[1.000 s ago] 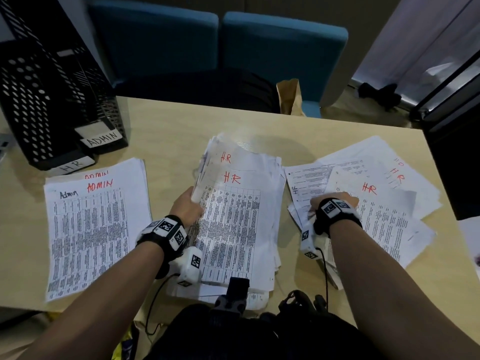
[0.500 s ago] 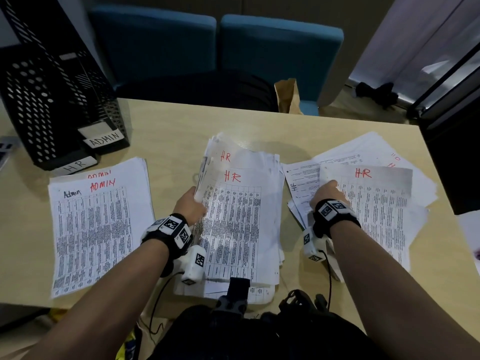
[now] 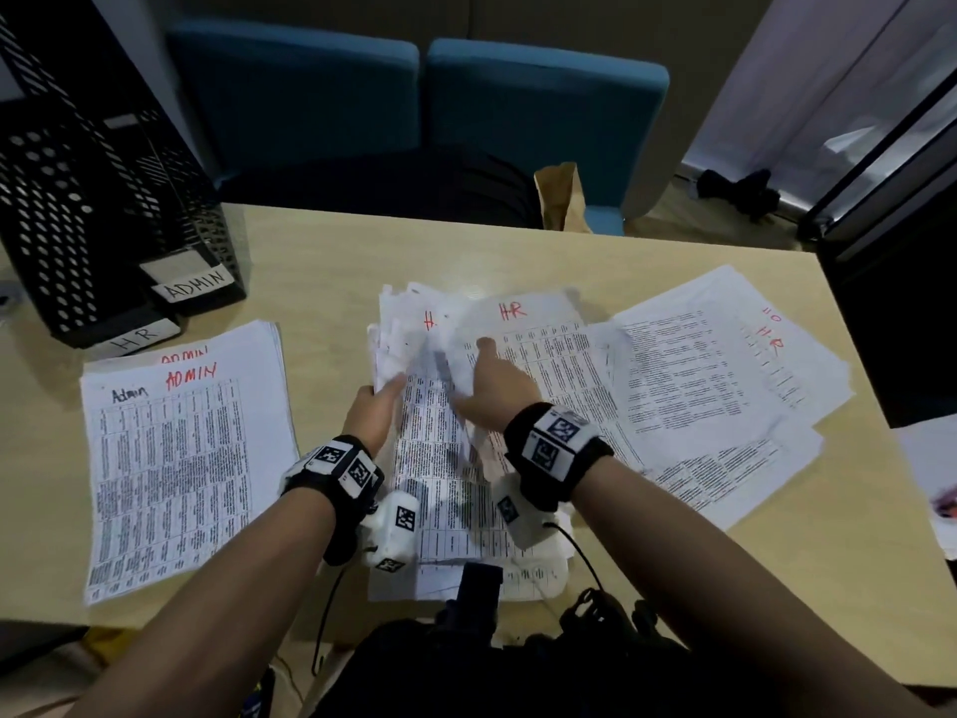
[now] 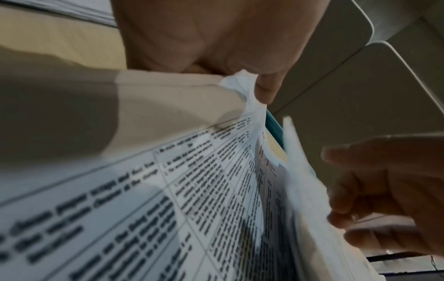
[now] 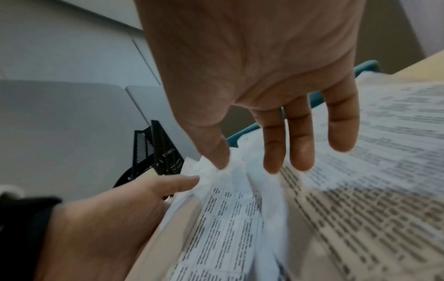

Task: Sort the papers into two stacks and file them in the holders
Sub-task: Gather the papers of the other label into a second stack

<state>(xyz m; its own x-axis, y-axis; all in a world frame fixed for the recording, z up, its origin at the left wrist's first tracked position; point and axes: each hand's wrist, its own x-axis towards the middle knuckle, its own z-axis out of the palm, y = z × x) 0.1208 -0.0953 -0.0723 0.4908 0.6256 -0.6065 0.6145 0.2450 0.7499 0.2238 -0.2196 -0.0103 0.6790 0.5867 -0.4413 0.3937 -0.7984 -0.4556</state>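
In the head view, the middle HR stack (image 3: pixel 440 484) lies on the table (image 3: pixel 321 261). My left hand (image 3: pixel 375 406) grips its raised left edge, thumb (image 4: pixel 264 91) on top. My right hand (image 3: pixel 492 386) pinches a blurred sheet marked HR (image 3: pixel 538 344) by its left edge, over the stack; its fingers (image 5: pixel 300 142) reach down to the paper. The ADMIN stack (image 3: pixel 176 458) lies flat at the left. Loose papers (image 3: pixel 714 386) marked HR spread at the right. Two black mesh holders (image 3: pixel 77 199) stand at the back left, labelled ADMIN (image 3: pixel 197 290) and HR (image 3: pixel 137 336).
Two blue chairs (image 3: pixel 544 111) and a brown paper bag (image 3: pixel 559 199) stand behind the table. A black unit (image 3: pixel 890 313) borders the table's right side. Cables (image 3: pixel 585 557) hang from my wrists at the front edge.
My right hand has carried an HR sheet from the right pile leftward over the middle stack. My left hand has kept hold of the stack's left edge.
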